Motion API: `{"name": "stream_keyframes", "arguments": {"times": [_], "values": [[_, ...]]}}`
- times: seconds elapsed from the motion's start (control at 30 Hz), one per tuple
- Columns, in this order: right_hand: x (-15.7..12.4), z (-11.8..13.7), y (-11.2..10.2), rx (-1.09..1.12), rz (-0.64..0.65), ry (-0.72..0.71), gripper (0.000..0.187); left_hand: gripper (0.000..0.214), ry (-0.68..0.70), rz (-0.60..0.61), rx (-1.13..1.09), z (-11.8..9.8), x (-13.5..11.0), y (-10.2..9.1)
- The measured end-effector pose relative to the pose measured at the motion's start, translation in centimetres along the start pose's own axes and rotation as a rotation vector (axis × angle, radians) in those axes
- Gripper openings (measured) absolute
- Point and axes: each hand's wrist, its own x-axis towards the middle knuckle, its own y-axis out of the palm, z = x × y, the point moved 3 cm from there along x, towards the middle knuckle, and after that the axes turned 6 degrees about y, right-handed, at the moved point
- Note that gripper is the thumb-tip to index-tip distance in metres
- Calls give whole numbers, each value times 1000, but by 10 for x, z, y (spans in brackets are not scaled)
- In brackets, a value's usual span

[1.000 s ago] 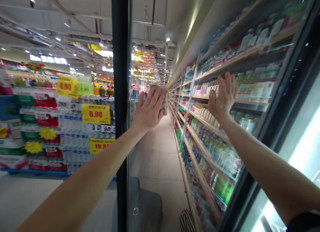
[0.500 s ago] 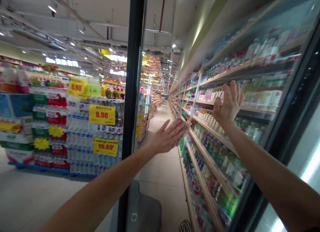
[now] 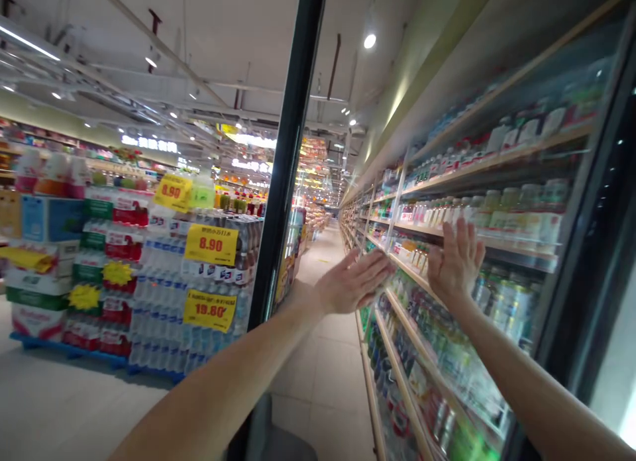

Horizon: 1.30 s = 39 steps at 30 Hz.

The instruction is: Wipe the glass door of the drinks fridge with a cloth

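A tall glass door pane (image 3: 342, 203) in a dark frame (image 3: 291, 143) stands before me, with drinks shelves showing through it. My left hand (image 3: 354, 282) is held toward the pane, fingers stretched out and together, palm turned right. A slight blur along its fingertips may be a reflection. My right hand (image 3: 454, 261) is raised, palm forward, fingers spread, with nothing in it. It looks flat at the glass, in front of the bottles; whether either hand touches the pane I cannot tell. My left forearm passes in front of the dark frame.
Long shelves of bottles (image 3: 517, 206) run away on the right. On the left, stacked packs of water bottles (image 3: 159, 308) and boxed drinks stand on a blue pallet (image 3: 99, 355) with yellow price signs (image 3: 211, 244). A tiled aisle floor (image 3: 325, 361) leads ahead. A grey object (image 3: 283, 441) stands low in front.
The view has tilted, and the dark frame now leans right. My right hand appears lower in view, and my left hand slightly right and lower, nearer to it. Both remain open.
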Motion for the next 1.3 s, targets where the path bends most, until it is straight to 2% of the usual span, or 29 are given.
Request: {"name": "stream_keyframes", "arguments": {"times": [0.1,0.13,0.17,0.2,0.27,0.3,0.33,0.37,0.47,0.5,0.53,0.57,0.67,0.7,0.73,0.87,0.9,0.93,1.03,1.07,1.13,1.23,1.27,1.3], "values": [[0,0,0,6,-44,-16,55,57,-329,-12,19,26,14,-4],[0,0,0,10,-55,-24,54,57,-373,-14,21,28,17,-5],[-1,0,0,14,-60,-30,54,57,-340,-14,14,24,20,-4],[-1,0,0,18,-61,-35,54,57,-233,-11,0,15,21,-3],[-2,0,0,26,-53,-44,54,56,70,2,-41,-7,20,2],[-2,-1,1,30,-56,-46,54,56,148,11,-54,-12,19,4],[-2,-1,1,34,-61,-48,54,56,163,15,-59,-12,19,6],[-2,-1,2,38,-67,-48,54,56,103,12,-53,-6,20,6],[-3,-1,3,36,-87,-39,53,56,-278,-16,2,25,24,3],[-3,-1,4,32,-86,-39,53,56,-358,-25,19,31,25,2],[-3,-1,4,31,-89,-40,52,56,-366,-32,30,31,25,1],[-3,0,4,31,-94,-44,52,56,-305,-36,35,26,26,1],[-4,0,3,36,-103,-58,51,55,12,-31,26,6,28,5],[-4,0,3,38,-104,-60,51,55,47,-26,26,5,29,6],[-4,1,3,40,-105,-62,51,55,18,-23,31,9,32,6],[-5,0,3,40,-104,-48,51,53,-326,-52,64,35,46,3],[-5,0,3,39,-101,-41,50,53,-333,-56,64,34,49,3],[-5,-1,4,43,-98,-34,50,54,-278,-54,59,29,52,4],[-5,-3,4,75,-107,-38,49,54,26,-37,32,9,56,9],[-6,-4,4,84,-113,-44,49,53,61,-41,29,8,57,9],[-6,-5,3,94,-122,-47,49,53,-49,-64,38,21,57,6],[-5,-6,3,94,-113,-29,48,52,-351,-103,67,46,53,1],[-5,-6,4,93,-104,-25,49,52,-395,-107,75,48,51,0],[-5,-6,4,92,-97,-22,49,52,-380,-106,79,46,49,0]]}}
